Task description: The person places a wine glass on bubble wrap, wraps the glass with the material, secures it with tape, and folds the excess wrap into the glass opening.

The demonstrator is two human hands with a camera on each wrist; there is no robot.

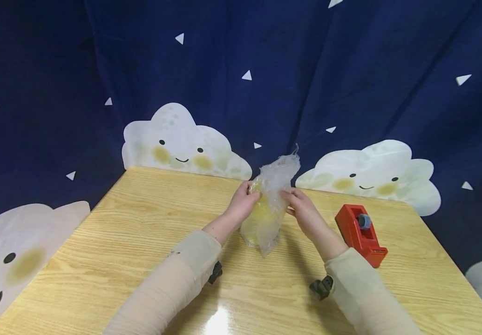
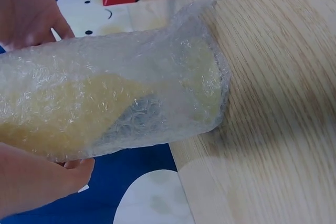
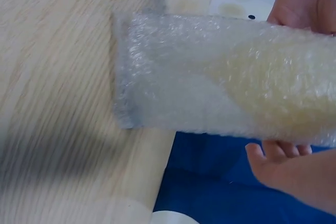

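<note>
A yellow item (image 1: 254, 209) wrapped in clear bubble wrap (image 1: 275, 186) stands upright, slightly tilted, near the far middle of the table. Its own kind is hidden by the wrap. My left hand (image 1: 241, 204) grips the bundle's left side, thumb on the near face. On the opposite side, my right hand (image 1: 303, 211) holds the wrap's edge between thumb and fingers. A loose, ragged end of wrap sticks up at the top. In the left wrist view, the bubble wrap (image 2: 142, 114) closes over the bundle's lower end, which is right at the wooden tabletop.
A red tape dispenser (image 1: 360, 235) with a small blue-grey roll stands on the wooden table (image 1: 140, 218) beside the right forearm. Behind the table's far edge hangs a dark blue curtain (image 1: 224, 51) with white clouds and triangles.
</note>
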